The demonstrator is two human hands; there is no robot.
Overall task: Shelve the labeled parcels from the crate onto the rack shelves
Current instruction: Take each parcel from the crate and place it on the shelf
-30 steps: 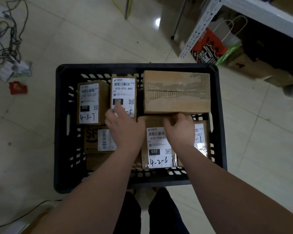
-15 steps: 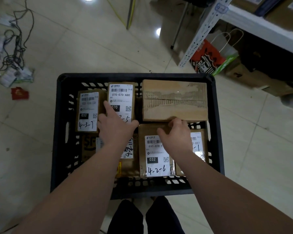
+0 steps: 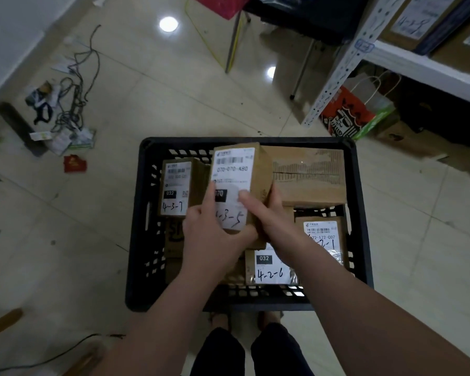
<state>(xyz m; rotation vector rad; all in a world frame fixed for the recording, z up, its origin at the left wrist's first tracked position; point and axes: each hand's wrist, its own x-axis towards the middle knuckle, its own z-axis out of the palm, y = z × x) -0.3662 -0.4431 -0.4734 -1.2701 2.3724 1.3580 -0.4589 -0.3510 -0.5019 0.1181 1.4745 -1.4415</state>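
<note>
Dim indoor light is falling from overhead, and two round lamp reflections are glaring white on the glossy floor. The corners are fading into darkness, and the rack upright is bowing with wide-angle distortion towards the right edge. The white label on the held parcel is showing up brightly, though its barcode and small print are smearing with blur. The black crate is losing its detail in shadow, and the whole view is looking soft and grainy

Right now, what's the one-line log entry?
phase: pick | left hand: grips parcel 4-3-5 | right hand: grips it too | crate: 4-3-7, 4-2-6 inside
</note>
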